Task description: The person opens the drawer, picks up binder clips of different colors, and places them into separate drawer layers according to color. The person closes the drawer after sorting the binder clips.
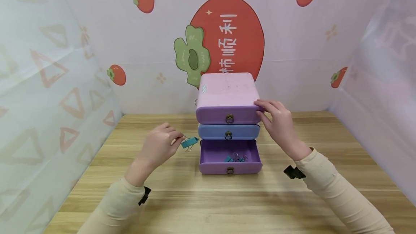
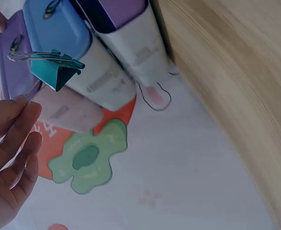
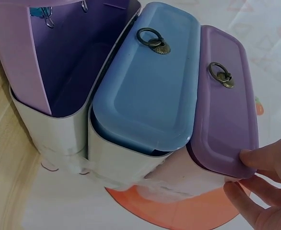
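A teal binder clip (image 1: 189, 142) hangs from my left hand (image 1: 160, 143), which pinches one of its wire handles between thumb and fingertips. In the left wrist view the binder clip (image 2: 54, 69) shows its teal body and a second wire handle. My right hand (image 1: 280, 125) rests at the right front corner of the top purple drawer (image 1: 214, 115), fingertips on the drawer edge and the pink case. Below are a blue drawer (image 1: 211, 132) and a pulled-out bottom purple drawer (image 1: 211, 168). Inside the bottom one lie several teal binder clips (image 1: 229, 159).
The three-tier drawer unit, pink on top (image 1: 227, 87), stands toward the back of the wooden table (image 1: 182, 201). Behind it hangs a white backdrop (image 1: 286, 39) printed with red persimmons. Each drawer front bears a ring pull, such as the blue drawer's ring (image 3: 149, 37).
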Tool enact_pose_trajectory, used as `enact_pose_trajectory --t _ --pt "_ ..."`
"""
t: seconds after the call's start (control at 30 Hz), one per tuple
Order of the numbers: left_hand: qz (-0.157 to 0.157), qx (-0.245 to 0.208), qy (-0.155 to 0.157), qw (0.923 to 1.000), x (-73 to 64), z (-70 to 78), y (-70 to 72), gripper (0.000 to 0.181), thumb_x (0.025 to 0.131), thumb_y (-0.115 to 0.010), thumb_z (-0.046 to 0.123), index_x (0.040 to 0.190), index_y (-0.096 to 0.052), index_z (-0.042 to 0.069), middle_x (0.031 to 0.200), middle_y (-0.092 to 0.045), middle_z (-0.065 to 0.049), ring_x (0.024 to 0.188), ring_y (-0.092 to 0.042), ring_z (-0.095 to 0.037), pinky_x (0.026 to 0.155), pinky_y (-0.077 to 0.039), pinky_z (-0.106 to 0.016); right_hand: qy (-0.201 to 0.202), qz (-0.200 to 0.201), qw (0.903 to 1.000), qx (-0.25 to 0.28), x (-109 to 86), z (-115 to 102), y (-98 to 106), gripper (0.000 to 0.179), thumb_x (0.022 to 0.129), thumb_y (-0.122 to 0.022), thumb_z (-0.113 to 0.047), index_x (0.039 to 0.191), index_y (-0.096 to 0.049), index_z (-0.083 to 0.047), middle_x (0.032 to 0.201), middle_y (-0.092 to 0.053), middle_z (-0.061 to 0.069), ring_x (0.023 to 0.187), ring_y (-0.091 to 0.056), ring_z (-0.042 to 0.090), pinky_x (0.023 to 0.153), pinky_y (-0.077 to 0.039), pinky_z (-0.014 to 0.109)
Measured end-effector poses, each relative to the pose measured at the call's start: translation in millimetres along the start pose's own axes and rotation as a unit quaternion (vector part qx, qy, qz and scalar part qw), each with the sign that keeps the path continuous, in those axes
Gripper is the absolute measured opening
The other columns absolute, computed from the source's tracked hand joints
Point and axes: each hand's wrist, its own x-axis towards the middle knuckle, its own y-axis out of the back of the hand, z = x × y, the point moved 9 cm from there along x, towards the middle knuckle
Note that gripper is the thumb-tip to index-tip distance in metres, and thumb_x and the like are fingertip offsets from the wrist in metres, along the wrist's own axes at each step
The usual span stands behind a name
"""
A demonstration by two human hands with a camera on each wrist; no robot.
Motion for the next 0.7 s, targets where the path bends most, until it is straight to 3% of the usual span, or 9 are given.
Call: enact_pose_trajectory --t 0.27,0.47,0.7 --pt "0.01 -0.019 -0.028 0.9994 9.6 22.6 -14.0 0.004 0.074 -0.078 0.012 0.074 -0.074 0.012 0.07 -0.07 0.004 0.064 -0.053 -0.014 0.06 -0.045 -0.025 -0.002 -0.004 1.0 0.0 -0.1 1 0 0.031 0.082 -0.071 -0.002 0.112 -0.068 -0.004 0.107 -0.067 0.014 0.094 -0.061 0.028 0.078 -0.054 0.043" --pt "0.001 -0.023 -0.041 0.9989 13.0 33.0 -30.3 0.004 0.075 -0.077 0.013 0.073 -0.073 0.013 0.066 -0.067 0.005 0.061 -0.045 -0.014 0.058 -0.042 -0.025 -0.002 -0.001 1.0 0.002 0.2 1 -1 0.031 0.082 -0.071 -0.002 0.112 -0.068 -0.004 0.107 -0.067 0.014 0.094 -0.061 0.028 0.079 -0.054 0.044" --pt "-0.019 -0.001 -0.05 0.9986 13.2 40.9 -53.9 0.008 0.076 -0.077 0.018 0.071 -0.072 0.014 0.065 -0.066 0.006 0.062 -0.047 -0.013 0.055 -0.042 -0.025 -0.005 0.001 1.0 0.001 -0.5 1 0 0.03 0.082 -0.072 -0.002 0.112 -0.068 -0.004 0.107 -0.067 0.014 0.095 -0.062 0.029 0.079 -0.054 0.044"
